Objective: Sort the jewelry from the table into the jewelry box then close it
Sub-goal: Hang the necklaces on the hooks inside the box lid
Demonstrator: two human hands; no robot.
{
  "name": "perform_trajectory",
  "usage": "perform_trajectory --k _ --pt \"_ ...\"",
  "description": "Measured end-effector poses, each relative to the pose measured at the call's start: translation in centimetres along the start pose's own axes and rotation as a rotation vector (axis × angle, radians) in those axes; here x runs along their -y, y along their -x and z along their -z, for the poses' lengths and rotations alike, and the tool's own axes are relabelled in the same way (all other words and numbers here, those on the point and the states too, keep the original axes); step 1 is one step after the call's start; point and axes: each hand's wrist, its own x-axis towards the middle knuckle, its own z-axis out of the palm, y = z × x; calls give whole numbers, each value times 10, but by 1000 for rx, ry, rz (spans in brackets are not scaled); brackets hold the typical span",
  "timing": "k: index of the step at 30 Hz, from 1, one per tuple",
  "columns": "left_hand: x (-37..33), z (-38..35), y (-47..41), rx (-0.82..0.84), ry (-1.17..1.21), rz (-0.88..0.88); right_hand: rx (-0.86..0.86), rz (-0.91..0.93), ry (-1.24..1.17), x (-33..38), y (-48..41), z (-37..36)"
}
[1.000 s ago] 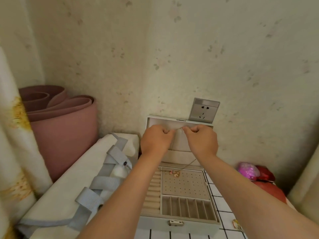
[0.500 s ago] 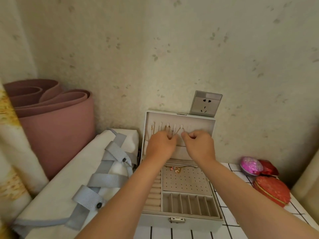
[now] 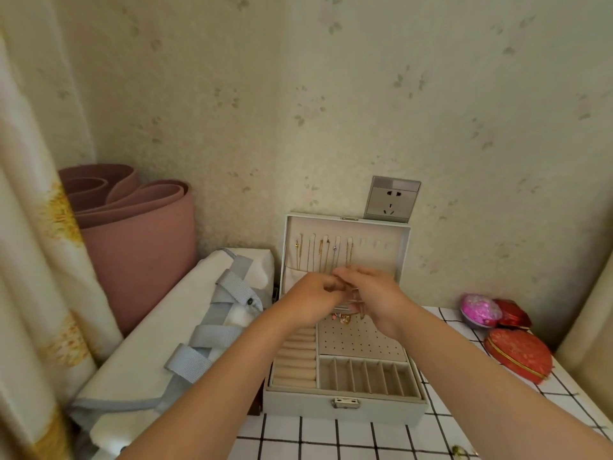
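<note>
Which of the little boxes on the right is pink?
The shiny round box nearest the jewelry box; the heart-shaped box and the angular box are red.

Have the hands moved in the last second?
Yes. The left hand and right hand have dropped down the lid, from the hooks near its top toward its lower edge.

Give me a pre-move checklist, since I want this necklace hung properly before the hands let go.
1. Jewelry box lid open, upright: ok.
2. Free hooks right of the hung chains: ok.
3. Necklace chain seated on a hook: cannot tell; its pendant is at the earring panel's far edge.
4. Left hand and right hand pinching the chain: cannot tell, too thin to see.
5. Table free of jewelry: not ok; a small gold piece lies near its front edge.
</note>
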Motion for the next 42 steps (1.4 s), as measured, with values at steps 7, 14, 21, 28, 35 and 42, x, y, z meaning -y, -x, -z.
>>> perform_trajectory --k 7,14,21,28,35,42 --pt "1 -10 7 -106 50 2 -55 76 213 14 15 8" --pt "-13 -24 4 -38 315 88 -101 175 325 23 22 18" --pt "-14 -25 4 -117 245 40 -83 93 334 11 19 29" --pt "-20 -11 8 -125 187 -2 184 50 459 -13 24 14" --pt "-9 -1 0 -193 -50 -112 45 91 414 -10 13 12" --pt "23 1 -9 -346 -794 -345 -33 180 338 26 7 28"
